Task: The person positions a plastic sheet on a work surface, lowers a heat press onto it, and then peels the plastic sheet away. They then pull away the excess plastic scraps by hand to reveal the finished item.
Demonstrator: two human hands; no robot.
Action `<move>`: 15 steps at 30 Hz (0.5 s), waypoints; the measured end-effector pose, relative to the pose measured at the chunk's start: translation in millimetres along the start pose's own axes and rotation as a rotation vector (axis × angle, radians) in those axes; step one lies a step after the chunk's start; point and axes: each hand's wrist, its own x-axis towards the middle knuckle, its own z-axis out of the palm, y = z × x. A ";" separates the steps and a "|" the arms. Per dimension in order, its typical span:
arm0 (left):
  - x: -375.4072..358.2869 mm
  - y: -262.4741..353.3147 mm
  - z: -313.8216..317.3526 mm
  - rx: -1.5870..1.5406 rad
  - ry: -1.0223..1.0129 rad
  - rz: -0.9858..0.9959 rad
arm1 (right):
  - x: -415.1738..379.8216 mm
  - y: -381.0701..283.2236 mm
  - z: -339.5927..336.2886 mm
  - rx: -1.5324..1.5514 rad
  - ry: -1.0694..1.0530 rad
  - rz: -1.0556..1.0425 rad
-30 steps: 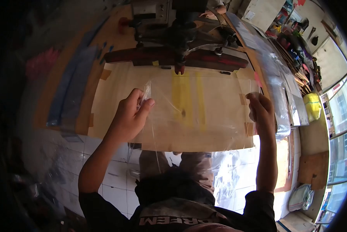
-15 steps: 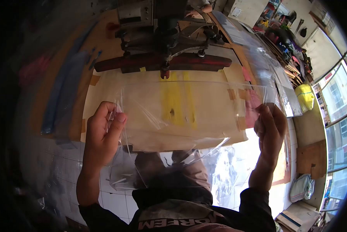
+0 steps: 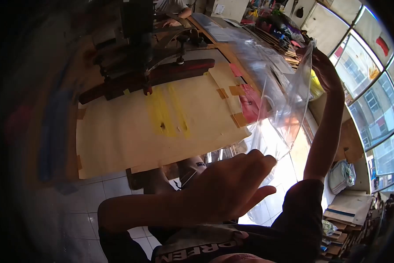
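Note:
A clear plastic bag (image 3: 281, 101) hangs stretched between my two hands at the right of the workbench. My right hand (image 3: 322, 65) is raised high and grips the bag's upper corner. My left hand (image 3: 230, 186) is low in front of my chest and pinches the bag's lower edge. The bag stands almost on edge, off to the right of the paper-covered work surface (image 3: 131, 131). A dark press-like machine with a red bar (image 3: 148, 76) stands behind that surface.
A stack of clear bags (image 3: 249, 48) lies along the bench at the right. A yellow object (image 3: 316, 85) sits beyond it. Cluttered shelves and windows line the right side. Another person's arm (image 3: 175, 11) shows at the top. White tiled floor lies below the bench.
I have swung the bag off the work surface to the right. My right hand rose high, my left hand dropped and crossed toward my chest. The view has turned right.

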 end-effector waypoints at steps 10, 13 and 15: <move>62.5 -34.3 11.6 0.125 0.199 0.182 | -28.4 -15.4 72.3 1.020 -0.354 -0.286; 82.7 -63.4 7.3 0.463 0.325 0.320 | -38.1 -35.8 111.8 1.045 -0.544 -0.395; 91.9 -71.7 8.3 0.530 0.368 0.422 | -48.7 -47.7 132.4 1.185 -0.528 -0.352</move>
